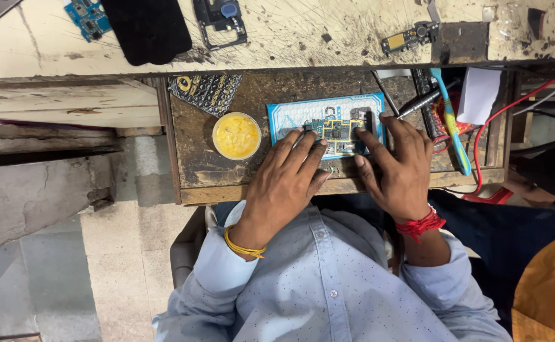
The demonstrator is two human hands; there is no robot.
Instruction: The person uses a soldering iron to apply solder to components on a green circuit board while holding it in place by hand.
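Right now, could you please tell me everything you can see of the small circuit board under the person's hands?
The circuit board is a small, flat, greenish-blue board crowded with metal shields and tiny components, with one yellowish patch. It lies flat on a light blue mat inside an open wooden drawer. The left hand rests fingertips on its left edge, and the right hand presses its right side, so both ends are partly hidden. Finer detail is too small to tell.

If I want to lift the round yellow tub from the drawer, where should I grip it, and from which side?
Grip the tub by its rim, coming from above. It sits upright and open with paste inside, so a grasp across the rim probably keeps it level. Its left side has free space; the blue mat lies close on its right.
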